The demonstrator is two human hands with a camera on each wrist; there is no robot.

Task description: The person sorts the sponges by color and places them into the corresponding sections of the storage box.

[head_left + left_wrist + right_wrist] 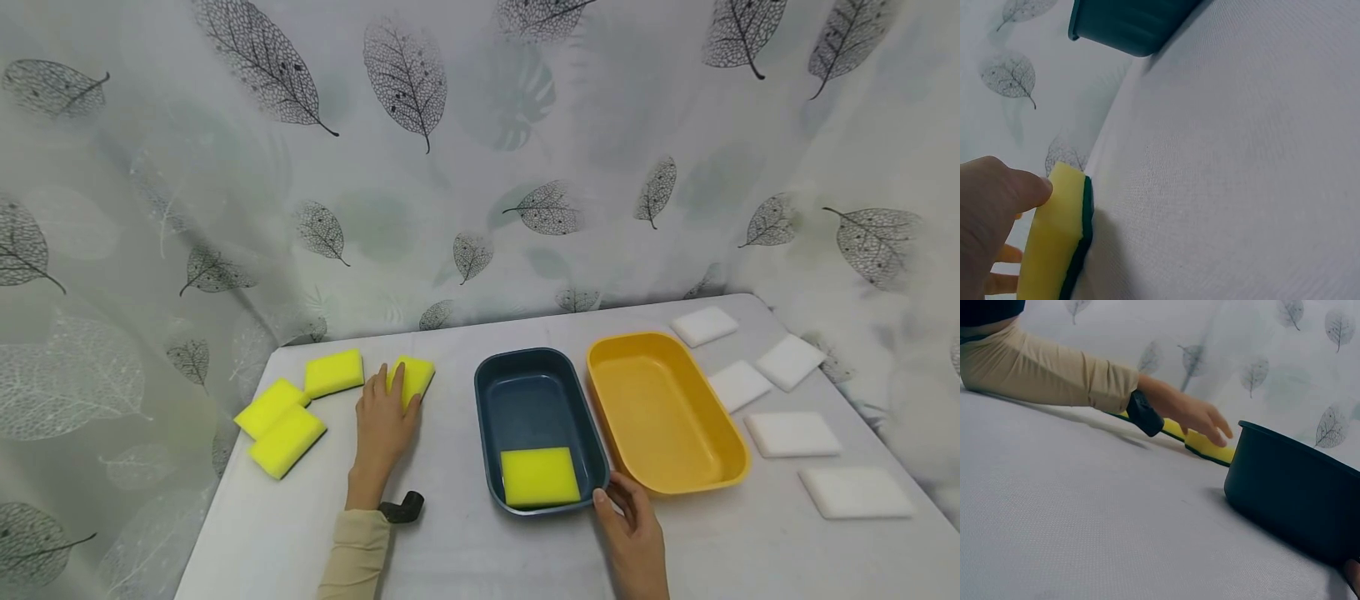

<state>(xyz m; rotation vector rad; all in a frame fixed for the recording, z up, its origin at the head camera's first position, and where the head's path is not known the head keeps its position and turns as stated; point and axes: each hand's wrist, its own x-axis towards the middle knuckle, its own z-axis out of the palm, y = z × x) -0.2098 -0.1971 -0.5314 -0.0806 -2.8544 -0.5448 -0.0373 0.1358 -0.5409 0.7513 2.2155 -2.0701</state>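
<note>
Nearest my camera, the right hand [633, 533] grips the blue tray [532, 408] by its corner, likely steadying it; one green-edged sponge [540, 475] sits inside, near end. Over left, I see the left hand [384, 421] straddling a yellow sponge [417, 379] on the table [450, 550], pinching both sides, probably for control.

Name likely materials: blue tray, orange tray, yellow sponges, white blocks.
Blue tray: likely molded plastic, satin; smooth walls, rounded rim.
Orange tray: likely plastic too, soft sheen inside.
Yellow sponges: matte foam, apparently with a green scouring layer; two-tone edge.
White blocks: possibly foam, matte; no clear texture, so unsure.
</note>
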